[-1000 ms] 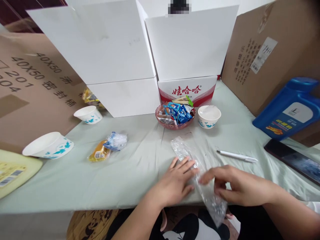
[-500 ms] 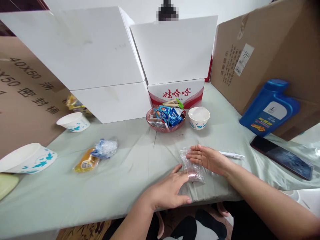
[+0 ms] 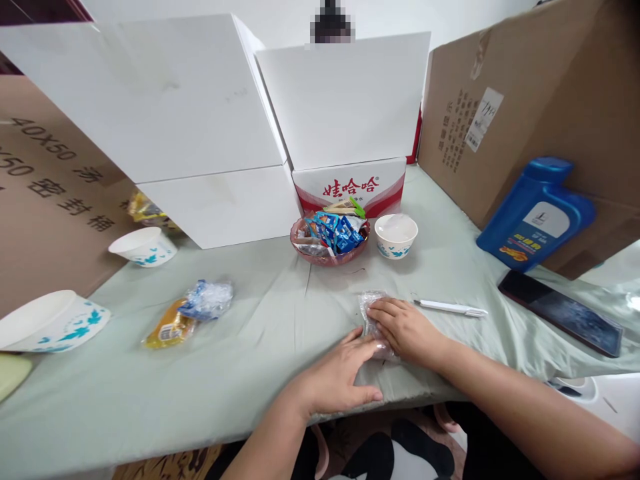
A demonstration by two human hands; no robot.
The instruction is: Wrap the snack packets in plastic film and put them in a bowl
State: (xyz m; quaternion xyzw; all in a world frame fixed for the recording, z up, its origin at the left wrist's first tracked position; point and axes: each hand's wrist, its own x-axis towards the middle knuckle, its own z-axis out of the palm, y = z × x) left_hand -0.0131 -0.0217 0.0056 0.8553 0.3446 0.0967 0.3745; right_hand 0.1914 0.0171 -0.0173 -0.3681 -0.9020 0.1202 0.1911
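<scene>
A clear plastic bag (image 3: 369, 306) lies folded small on the pale green tablecloth (image 3: 260, 360) near the front edge. My right hand (image 3: 407, 329) lies flat on top of it, fingers stretched out and pressing it down. My left hand (image 3: 336, 379) rests flat on the cloth just in front of the bag, fingertips touching its near end. Most of the bag is hidden under my right hand.
A white pen (image 3: 450, 308) lies right of my hands; a dark phone (image 3: 560, 312) and blue jug (image 3: 537, 215) sit farther right. Behind are a candy dish (image 3: 330, 237), paper bowls (image 3: 396, 235) (image 3: 143, 247) (image 3: 50, 322), snack packets (image 3: 187, 313), and white and cardboard boxes (image 3: 345, 100).
The long bag has been folded down to a small packet. My right hand came from the bag's near end onto its top and now presses it flat; my left hand stayed on the cloth.
</scene>
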